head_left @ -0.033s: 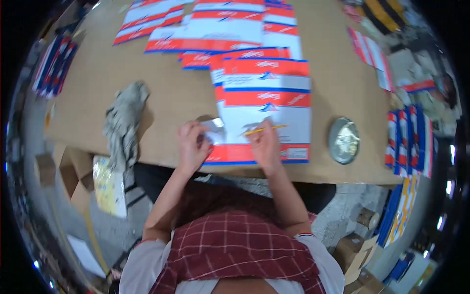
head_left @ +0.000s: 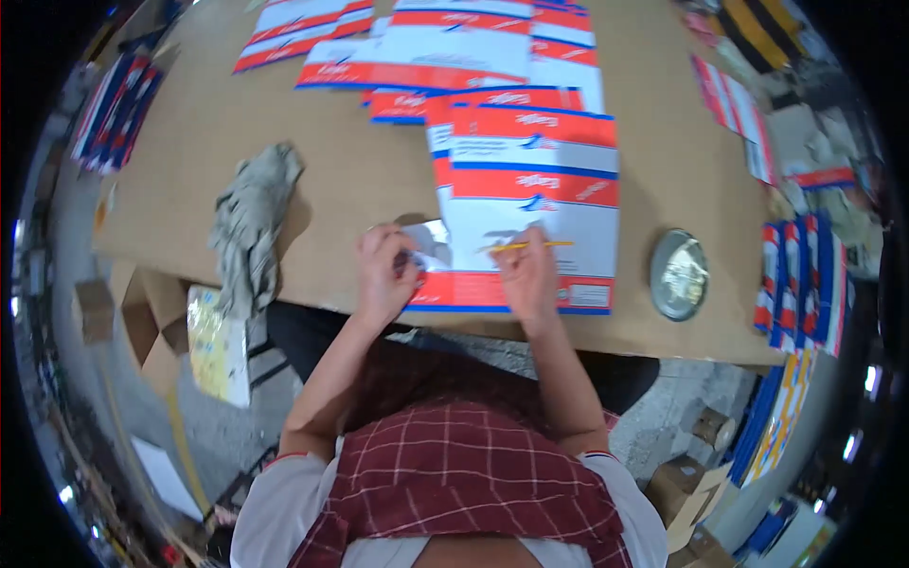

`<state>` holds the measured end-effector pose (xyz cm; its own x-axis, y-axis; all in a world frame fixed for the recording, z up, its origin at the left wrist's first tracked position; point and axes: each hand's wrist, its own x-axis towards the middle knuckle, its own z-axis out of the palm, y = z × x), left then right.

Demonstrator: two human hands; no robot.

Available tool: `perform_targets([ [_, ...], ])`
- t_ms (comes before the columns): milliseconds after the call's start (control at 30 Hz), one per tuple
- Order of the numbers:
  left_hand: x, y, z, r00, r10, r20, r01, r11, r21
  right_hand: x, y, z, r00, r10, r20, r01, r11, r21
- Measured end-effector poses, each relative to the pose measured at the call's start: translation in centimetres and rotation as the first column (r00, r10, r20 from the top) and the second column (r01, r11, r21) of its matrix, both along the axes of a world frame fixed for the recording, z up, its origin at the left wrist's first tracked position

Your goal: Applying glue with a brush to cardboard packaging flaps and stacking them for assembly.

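My right hand [head_left: 530, 275] is closed around a thin yellow stick [head_left: 559, 243]; its dark, fine tip points left, over a white, red and blue printed sheet [head_left: 582, 227]. That sheet overlaps a similar one, near the table's front edge. At its left edge, my left hand [head_left: 384, 279] is closed with fingertips together. Something small and dark shows between those fingers, too unclear to name. Beside the fingertips is a shiny whitish piece [head_left: 436, 235]; I cannot tell whether the hand touches it.
More printed sheets [head_left: 454, 47] overlap at the table's far side. A crumpled grey cloth [head_left: 254, 222] hangs over the front edge at left. To the right stands a round metal tin [head_left: 679, 275]. Folded printed stacks [head_left: 800, 284] are at the far right, and an opened cardboard box [head_left: 151, 317] is below left.
The whole scene sits slightly farther right in the picture. Both hands keep nearly the same place over the sheet, and the right hand still holds the yellow stick.
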<state>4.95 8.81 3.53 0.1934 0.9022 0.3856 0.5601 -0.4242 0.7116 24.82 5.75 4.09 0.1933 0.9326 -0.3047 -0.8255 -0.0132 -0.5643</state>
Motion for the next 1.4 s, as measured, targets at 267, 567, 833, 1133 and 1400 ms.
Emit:
perform_targets([
  [267, -1.4, -0.9, -0.4, 0.988, -0.007, -0.152, 0.027, 0.992, 0.126, -2.3, -1.5, -0.3, 0.678, 0.124, 0.725, -0.274, 0.957, 0.092],
  [567, -1.1, -1.2, 0.0, 0.980, 0.024, -0.197, 0.021, 0.975, 0.223, -3.1, -2.2, -1.2, 0.553, 0.095, 0.827, -0.284, 0.955, 0.081],
  [833, -1.0, -1.2, -0.1, 0.980, 0.035, -0.198, 0.013, 0.971, 0.238, -3.3, -2.0, 0.9, 0.428, 0.000, 0.904, -0.250, 0.961, 0.119],
  [1133, -1.4, -1.1, -0.7, 0.981, 0.024, -0.191, 0.020, 0.974, 0.226, -2.9, -1.5, 0.1, 0.469, 0.055, 0.882, -0.209, 0.977, 0.050],
  [1400, -1.4, -1.1, -0.8, 0.993, 0.018, -0.118, 0.011, 0.970, 0.244, -3.1, -1.1, 0.5, 0.662, 0.037, 0.749, -0.126, 0.990, 0.062],
])
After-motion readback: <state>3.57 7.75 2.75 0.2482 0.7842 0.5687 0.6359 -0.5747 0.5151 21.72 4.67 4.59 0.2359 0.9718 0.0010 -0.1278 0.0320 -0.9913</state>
